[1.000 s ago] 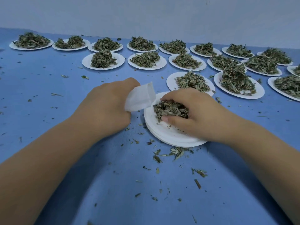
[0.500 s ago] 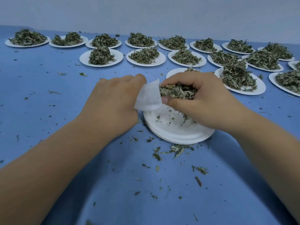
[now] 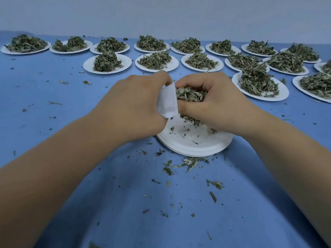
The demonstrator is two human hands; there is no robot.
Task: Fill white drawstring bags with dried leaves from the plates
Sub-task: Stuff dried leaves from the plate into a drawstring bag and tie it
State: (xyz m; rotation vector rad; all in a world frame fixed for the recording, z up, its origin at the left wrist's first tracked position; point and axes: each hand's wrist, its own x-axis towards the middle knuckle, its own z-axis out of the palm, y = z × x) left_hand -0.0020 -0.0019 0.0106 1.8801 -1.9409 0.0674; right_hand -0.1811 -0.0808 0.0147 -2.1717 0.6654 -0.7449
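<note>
Two sets of fingers meet above the nearest plate. The right hand's fingers (image 3: 195, 83) are curled round a clump of dried leaves (image 3: 189, 94), thumb underneath, pressing it against the mouth of the white drawstring bag (image 3: 167, 102). The left hand's fingers (image 3: 159, 77) pinch that bag near its rim. How wide the mouth stands I cannot tell, because the left hand (image 3: 132, 106) covers much of the bag, and no drawstring shows. The right hand (image 3: 220, 106) touches the bag's edge, and both hands hover just above a stack of white paper plates (image 3: 193, 147).

To fill it well, I judge that the left hand should hold the mouth wide and tipped toward the clump. The right hand should feed the leaves in by small pushes rather than one shove. Working over the plate means that whatever drops lands there and can be pinched up afterwards.

The leaves are grey-green, thin, curled and brittle-looking. Some hang loose below the right palm, and only flecks lie on the top plate. The bag is small, soft and plain white.

Loose leaf bits (image 3: 189, 161) lie scattered on the blue table (image 3: 53, 108) just beside the stack. Farther back stand rows of heaped plates (image 3: 259, 86), so much of the task seems to remain.
</note>
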